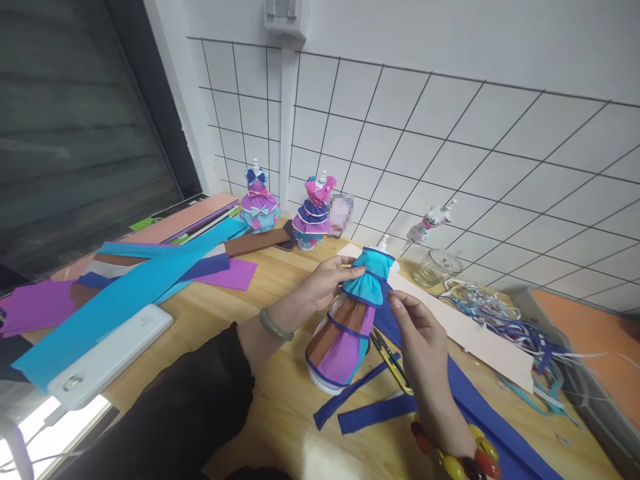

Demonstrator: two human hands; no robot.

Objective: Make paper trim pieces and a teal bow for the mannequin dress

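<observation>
A small dress form wears a tiered dress point(350, 327) with a turquoise bodice, brown and purple skirt panels and dark blue trim. It stands tilted in view on the wooden table. My left hand point(333, 280) grips the bodice's left side, thumb on the front and fingers behind. Close to the bodice's right side, my right hand point(423, 330) has thumb and forefinger pinched together; what lies between them is too small to make out. Thread snips point(400, 373) with yellow handles lie beside the skirt, partly behind my right hand. Dark blue fabric strips point(377, 411) lie in front.
Two dressed miniature forms point(259, 200) point(313, 217) stand at the back. Coloured fabric pieces point(150, 273) and a white power bank point(113, 357) lie left. On the right are a glass jar point(437, 267), tangled ribbons point(485, 300), pale card point(480, 340) and blue fabric point(500, 427).
</observation>
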